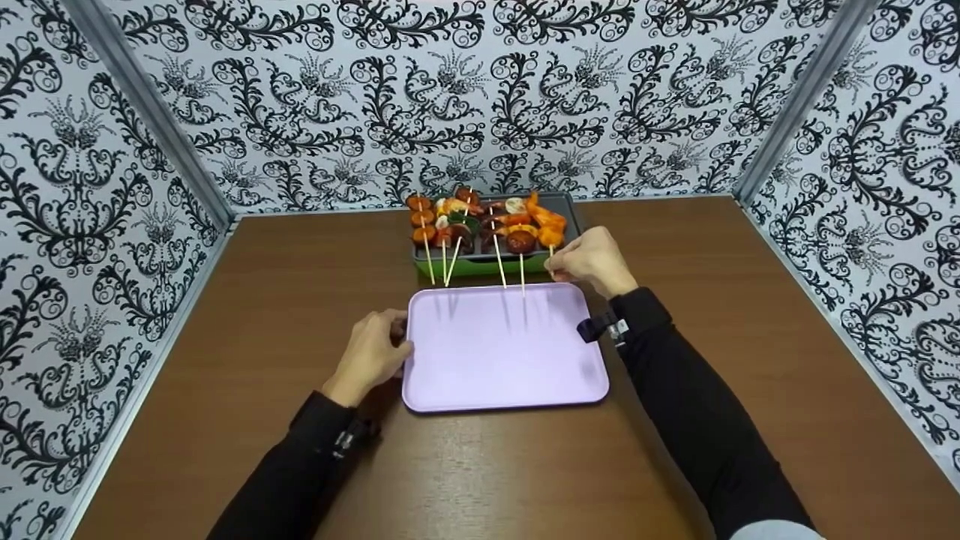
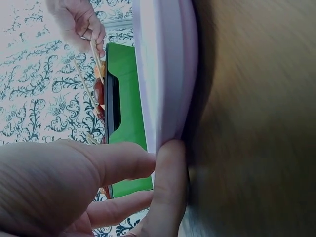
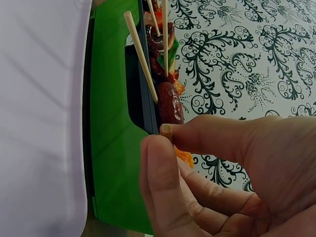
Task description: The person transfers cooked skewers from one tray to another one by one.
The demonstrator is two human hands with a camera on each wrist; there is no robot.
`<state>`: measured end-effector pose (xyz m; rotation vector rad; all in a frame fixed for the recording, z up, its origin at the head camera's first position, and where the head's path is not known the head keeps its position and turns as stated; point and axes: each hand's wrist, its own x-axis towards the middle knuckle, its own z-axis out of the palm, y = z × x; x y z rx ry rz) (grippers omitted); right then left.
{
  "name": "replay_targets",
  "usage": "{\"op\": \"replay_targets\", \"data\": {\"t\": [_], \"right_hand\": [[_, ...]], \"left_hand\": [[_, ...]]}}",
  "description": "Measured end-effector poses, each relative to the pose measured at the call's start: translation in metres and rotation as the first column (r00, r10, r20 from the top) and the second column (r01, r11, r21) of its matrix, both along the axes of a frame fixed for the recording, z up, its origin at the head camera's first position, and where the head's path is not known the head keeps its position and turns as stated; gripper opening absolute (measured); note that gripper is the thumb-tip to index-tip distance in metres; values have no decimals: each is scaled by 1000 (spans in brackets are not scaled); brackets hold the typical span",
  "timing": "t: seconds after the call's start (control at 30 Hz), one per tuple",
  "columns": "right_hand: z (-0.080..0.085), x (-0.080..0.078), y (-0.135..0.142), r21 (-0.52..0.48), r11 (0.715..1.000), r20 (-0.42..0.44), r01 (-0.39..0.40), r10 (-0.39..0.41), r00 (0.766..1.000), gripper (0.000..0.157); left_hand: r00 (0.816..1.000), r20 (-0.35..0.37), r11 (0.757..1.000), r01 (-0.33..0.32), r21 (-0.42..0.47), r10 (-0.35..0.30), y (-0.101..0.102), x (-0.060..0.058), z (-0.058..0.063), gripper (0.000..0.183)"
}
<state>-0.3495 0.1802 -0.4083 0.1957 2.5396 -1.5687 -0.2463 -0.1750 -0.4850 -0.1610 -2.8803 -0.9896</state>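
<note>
A lilac rectangular tray [image 1: 504, 352] lies on the table in front of a small green grill [image 1: 480, 267] with a dark top. My left hand [image 1: 369, 352] pinches the tray's left rim between thumb and fingers, as the left wrist view shows close up. Several skewers of food lie across the grill, their sticks pointing toward the tray. With thumb and forefinger, my right hand [image 1: 596, 262] pinches the stick of the rightmost skewer [image 1: 550, 225], which carries orange pieces. Beside it lies a skewer with a round brown piece [image 1: 521, 241]. In the right wrist view the stick's cut end [image 3: 167, 129] shows between the fingertips.
The grill stands near the back of the brown wooden table [image 1: 285, 300], close to the patterned back wall [image 1: 420, 105]. Side walls with grey corner strips flank the table. More skewers [image 1: 422, 221] fill the grill's left part.
</note>
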Motion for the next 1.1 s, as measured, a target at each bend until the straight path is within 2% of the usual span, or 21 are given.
{"op": "replay_targets", "data": {"t": [0.17,0.47,0.77,0.93,1.1], "right_hand": [[0,-1,1,-31,1000,20,-1,1,1000,21],[-5,3,4,-66,998,-18,0,-1,1000,17],[-4,19,11,42,999,-136,-23,28,990,14],[-6,32,17,50,998,-150,-28,35,988,14],[-11,45,25,117,993,-166,-21,41,985,12]], "left_hand": [[1000,2,1000,-3,0,3,1,0,0,47],[1000,-11,1000,-6,2,6,2,3,0,46],[1000,-2,1000,2,29,-2,2,1,2,43],[1000,7,999,3,46,-4,1,1,3,41],[999,39,998,0,68,-3,2,1,2,42]]}}
